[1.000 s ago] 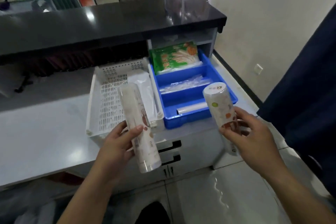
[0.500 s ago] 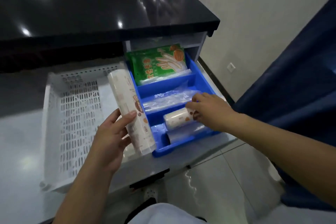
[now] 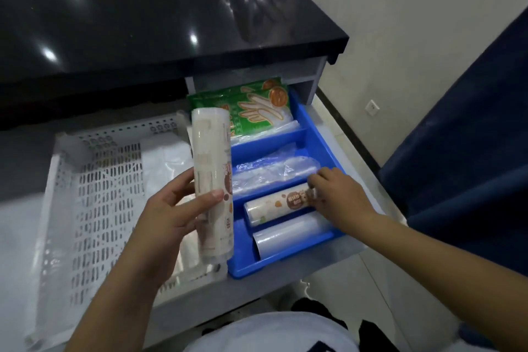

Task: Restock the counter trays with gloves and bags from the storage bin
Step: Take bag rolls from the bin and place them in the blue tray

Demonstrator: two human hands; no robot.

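My left hand (image 3: 168,216) holds a long printed roll of bags (image 3: 213,168) upright over the seam between the white perforated tray (image 3: 94,208) and the blue divided tray (image 3: 323,146). My right hand (image 3: 335,194) rests its fingers on the end of a second printed roll (image 3: 278,204), which lies in the blue tray's front compartment beside a clear roll (image 3: 288,234). A green pack of gloves (image 3: 251,106) leans in the rear compartment, and clear plastic bags (image 3: 271,171) fill the middle one.
A black raised counter top (image 3: 143,23) overhangs the trays at the back. The trays sit on a grey worktop (image 3: 17,231). A dark blue curtain (image 3: 471,137) hangs at the right, beside a white wall with a socket (image 3: 372,108). Flat white bags (image 3: 165,160) lie in the white tray.
My right hand carried its printed roll down into the blue tray's front compartment and laid it flat there. My left hand kept its roll upright, drifting slightly towards the trays.
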